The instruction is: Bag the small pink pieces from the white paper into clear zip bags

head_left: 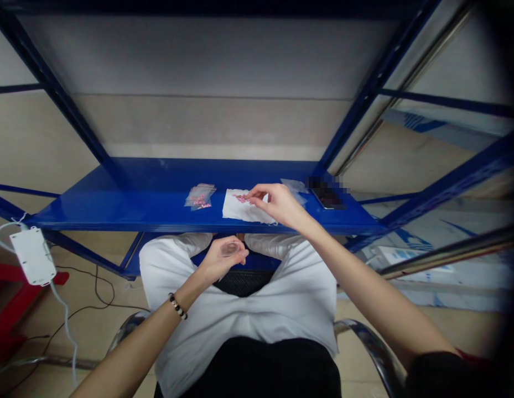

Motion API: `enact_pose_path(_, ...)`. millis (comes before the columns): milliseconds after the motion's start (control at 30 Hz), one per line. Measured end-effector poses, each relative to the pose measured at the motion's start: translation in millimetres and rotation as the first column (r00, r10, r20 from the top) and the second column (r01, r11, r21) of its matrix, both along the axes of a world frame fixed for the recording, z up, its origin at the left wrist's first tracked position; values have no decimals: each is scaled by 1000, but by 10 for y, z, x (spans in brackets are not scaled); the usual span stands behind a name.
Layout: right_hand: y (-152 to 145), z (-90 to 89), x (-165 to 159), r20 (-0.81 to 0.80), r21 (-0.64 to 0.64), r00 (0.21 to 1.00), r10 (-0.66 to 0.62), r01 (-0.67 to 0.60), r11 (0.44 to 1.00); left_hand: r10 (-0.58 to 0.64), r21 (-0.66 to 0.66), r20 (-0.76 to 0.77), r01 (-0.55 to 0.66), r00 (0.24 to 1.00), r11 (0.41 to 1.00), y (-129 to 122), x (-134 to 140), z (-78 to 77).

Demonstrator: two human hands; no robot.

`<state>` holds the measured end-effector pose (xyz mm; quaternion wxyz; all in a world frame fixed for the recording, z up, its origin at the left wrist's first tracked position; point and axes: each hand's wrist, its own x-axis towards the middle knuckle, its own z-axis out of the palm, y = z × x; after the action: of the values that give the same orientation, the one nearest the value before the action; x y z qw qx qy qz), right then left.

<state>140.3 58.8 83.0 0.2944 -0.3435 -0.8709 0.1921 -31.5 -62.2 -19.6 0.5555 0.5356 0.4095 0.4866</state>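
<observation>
Small pink beads (241, 198) lie in a loose cluster on a white sheet of paper (232, 210) on the blue shelf. Over the sheet, my right hand (277, 202) reaches in from the right, its thumb and forefinger pinched at the beads; how many are between them is too small to tell. Lower down, above my lap, my left hand (223, 257) is curled around a small clear plastic bag (230, 250). To the left of the paper lie small clear zip bags (201, 196) with pink beads inside.
The blue shelf (157, 193) has upright posts at both sides. Behind my right hand lie clear plastic bags (296, 188), with a dark phone (329, 196) to their right. A white power box (32, 257) with cables hangs at the left.
</observation>
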Motion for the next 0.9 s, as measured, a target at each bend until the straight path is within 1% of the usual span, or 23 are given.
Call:
enact_pose_path(67,238,-113,88,18,19,986,-166,166,986,4,-10,-3,-4,1000,1000,-2,15,-3)
enact_pose_path(133,408,-239,154,83,25,964,-254,253,967,-2,-19,4,3,1000,1000,-3,30,-10)
enact_pose_path(200,509,-348,182,132,32,952,-275,273,961,-19,-30,9,19,1000,999,-4,46,-14)
enact_pose_path(300,599,-445,156,156,36,957,-246,243,969,-31,-40,7,31,999,999,-6,70,-14)
enact_pose_path(400,694,-472,89,178,13,962,-206,207,978,-28,-51,8,28,1000,998,3,82,-21)
enact_pose_path(600,850,-472,-22,244,16,945,-220,223,975,-30,-51,-6,30,1000,998,29,67,-32)
enact_pose_path(733,848,-469,-63,290,31,930,-226,227,973,-42,-40,-17,42,999,998,10,56,-2)
enact_pose_path(900,803,-427,-117,353,66,888,-296,292,954,-50,-21,-20,50,999,999,-3,50,6)
